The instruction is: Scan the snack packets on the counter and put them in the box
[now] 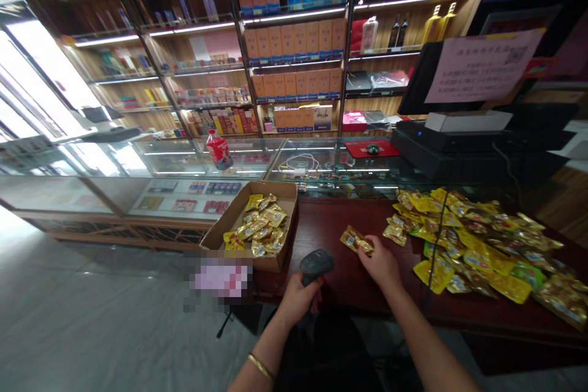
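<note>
The right hand [382, 266] pinched the near end of the packet [353, 239], which extended just ahead and left of that hand and was probably light, pliable and slippery, best held by an end, while the left hand [299, 295] gripped the scanner [316, 263].

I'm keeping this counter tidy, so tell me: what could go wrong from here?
The black cable crosses the pile of packets; a tug might drag some along. Packets on its near side lie close to the edge of the table and could slip off. The cardboard box seems to jut past the table's left side, so a knock from the left hand, holding the scanner, might tip it.
</note>
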The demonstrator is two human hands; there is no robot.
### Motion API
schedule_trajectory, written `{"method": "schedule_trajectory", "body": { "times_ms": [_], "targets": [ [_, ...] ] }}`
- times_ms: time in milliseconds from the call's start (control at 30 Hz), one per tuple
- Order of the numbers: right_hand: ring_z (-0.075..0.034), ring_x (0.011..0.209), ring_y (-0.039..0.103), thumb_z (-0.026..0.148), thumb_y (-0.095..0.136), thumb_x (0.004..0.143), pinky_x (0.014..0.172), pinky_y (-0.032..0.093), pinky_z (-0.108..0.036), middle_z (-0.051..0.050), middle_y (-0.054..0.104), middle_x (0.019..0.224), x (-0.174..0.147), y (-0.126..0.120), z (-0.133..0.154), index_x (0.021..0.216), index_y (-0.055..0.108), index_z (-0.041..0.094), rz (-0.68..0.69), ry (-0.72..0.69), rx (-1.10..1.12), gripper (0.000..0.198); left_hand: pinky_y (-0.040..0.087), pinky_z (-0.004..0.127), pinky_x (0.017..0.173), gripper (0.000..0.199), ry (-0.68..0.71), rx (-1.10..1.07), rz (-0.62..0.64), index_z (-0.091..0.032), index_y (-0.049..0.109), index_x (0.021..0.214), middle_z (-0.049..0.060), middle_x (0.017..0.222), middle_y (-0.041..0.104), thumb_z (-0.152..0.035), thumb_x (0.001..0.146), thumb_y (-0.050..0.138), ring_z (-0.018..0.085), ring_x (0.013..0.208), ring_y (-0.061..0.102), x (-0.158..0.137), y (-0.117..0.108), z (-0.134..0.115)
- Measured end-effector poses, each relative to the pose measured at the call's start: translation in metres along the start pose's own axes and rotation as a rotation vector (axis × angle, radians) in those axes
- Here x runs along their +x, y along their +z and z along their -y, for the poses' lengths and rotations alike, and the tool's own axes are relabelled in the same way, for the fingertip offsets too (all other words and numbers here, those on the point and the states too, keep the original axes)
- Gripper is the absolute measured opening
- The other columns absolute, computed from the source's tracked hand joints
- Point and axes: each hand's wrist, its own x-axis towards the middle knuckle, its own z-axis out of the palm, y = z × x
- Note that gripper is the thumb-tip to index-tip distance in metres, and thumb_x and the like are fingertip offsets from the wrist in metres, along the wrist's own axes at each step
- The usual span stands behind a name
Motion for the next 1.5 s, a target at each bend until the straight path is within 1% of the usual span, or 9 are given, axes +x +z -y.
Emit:
{"method": "schedule_trajectory", "body": {
  "times_ms": [200, 433, 567, 700, 833, 1000, 1267, 1400, 1500],
  "targets": [
    [-0.030, 0.092, 0.075, 0.051, 0.061, 0.086, 0.078, 0.055, -0.037, -0.010, 0.081, 0.100, 0.019, -0.002, 0.014, 0.108, 0.070, 0.023, 0.015, 0.063, 0.403, 0.038, 0.034, 0.022, 0.035, 0.044, -0.016, -0.034, -0.002, -0.020, 0.057, 0.075, -0.001, 0.052, 0.063, -0.060, 0.076, 0.075, 0.012, 0.034, 0.051, 0.002, 0.002, -0.001],
    [-0.021, 0.077, 0.074, 0.041, 0.071, 0.085, 0.069, 0.058, -0.030, -0.004, 0.081, 0.090, 0.071, 0.031, 0.161, 0.105, 0.074, 0.019, 0.418, -0.044, 0.725, 0.030, 0.034, 0.022, 0.036, 0.039, -0.011, 0.002, 0.008, -0.018, 0.061, 0.080, -0.001, 0.050, 0.062, -0.056, 0.079, 0.073, 0.011, 0.033, 0.048, 0.003, 0.001, 0.000],
    [-0.019, 0.088, 0.076, 0.033, 0.068, 0.091, 0.080, 0.061, -0.031, -0.004, 0.082, 0.099, 0.094, 0.049, 0.211, 0.113, 0.074, 0.020, 0.407, -0.052, 0.669, 0.026, 0.033, 0.022, 0.035, 0.042, -0.014, 0.008, 0.008, -0.019, 0.060, 0.076, 0.000, 0.050, 0.062, -0.059, 0.078, 0.073, 0.012, 0.033, 0.049, 0.004, 0.000, 0.003],
    [-0.027, 0.127, 0.066, 0.025, 0.062, 0.093, 0.114, 0.047, -0.046, -0.014, 0.074, 0.131, 0.105, 0.032, 0.160, 0.125, 0.071, 0.018, 0.247, 0.035, 0.509, 0.034, 0.032, 0.022, 0.034, 0.045, -0.030, 0.012, 0.003, -0.018, 0.060, 0.074, 0.000, 0.050, 0.061, -0.061, 0.076, 0.075, 0.011, 0.032, 0.048, 0.005, -0.001, 0.003],
    [-0.046, 0.162, 0.011, 0.026, 0.056, 0.092, 0.122, 0.009, -0.077, -0.035, 0.026, 0.169, 0.097, 0.003, 0.054, 0.152, 0.049, 0.000, -0.056, 0.238, 0.093, 0.065, 0.034, 0.023, 0.035, 0.044, -0.035, 0.006, 0.021, -0.019, 0.059, 0.074, 0.000, 0.051, 0.062, -0.060, 0.075, 0.075, 0.012, 0.033, 0.050, 0.004, -0.001, 0.001],
    [-0.052, 0.160, 0.010, 0.035, 0.046, 0.096, 0.111, 0.015, -0.087, -0.040, 0.029, 0.165, 0.065, 0.002, -0.030, 0.154, 0.045, -0.005, -0.240, 0.228, -0.392, 0.070, 0.034, 0.023, 0.035, 0.048, -0.013, 0.020, 0.020, -0.019, 0.059, 0.070, 0.002, 0.054, 0.062, -0.064, 0.075, 0.074, 0.012, 0.035, 0.052, 0.004, 0.000, 0.002],
    [-0.032, 0.152, 0.044, 0.015, 0.028, 0.100, 0.117, 0.043, -0.051, -0.020, 0.051, 0.160, 0.013, 0.042, -0.003, 0.151, 0.055, 0.014, -0.001, -0.247, -0.211, 0.058, 0.035, 0.023, 0.035, 0.048, -0.020, 0.013, -0.001, -0.019, 0.059, 0.073, 0.001, 0.053, 0.062, -0.065, 0.073, 0.075, 0.012, 0.034, 0.050, 0.002, 0.000, -0.001],
    [-0.043, 0.158, 0.029, 0.029, 0.041, 0.100, 0.120, 0.034, -0.062, -0.032, 0.035, 0.166, 0.006, 0.045, 0.006, 0.157, 0.040, 0.002, -0.150, -0.102, -0.168, 0.064, 0.036, 0.022, 0.035, 0.047, -0.021, 0.017, -0.014, -0.019, 0.059, 0.069, 0.001, 0.052, 0.062, -0.063, 0.073, 0.075, 0.012, 0.035, 0.051, 0.001, 0.001, -0.002],
    [-0.046, 0.150, 0.041, 0.035, 0.043, 0.099, 0.119, 0.027, -0.071, -0.032, 0.054, 0.151, 0.003, 0.038, 0.009, 0.157, 0.038, 0.004, -0.130, 0.012, -0.175, 0.067, 0.035, 0.022, 0.034, 0.048, -0.029, 0.006, -0.017, -0.019, 0.059, 0.069, 0.001, 0.051, 0.061, -0.064, 0.071, 0.076, 0.012, 0.034, 0.051, 0.001, 0.002, -0.002]
  ]
}}
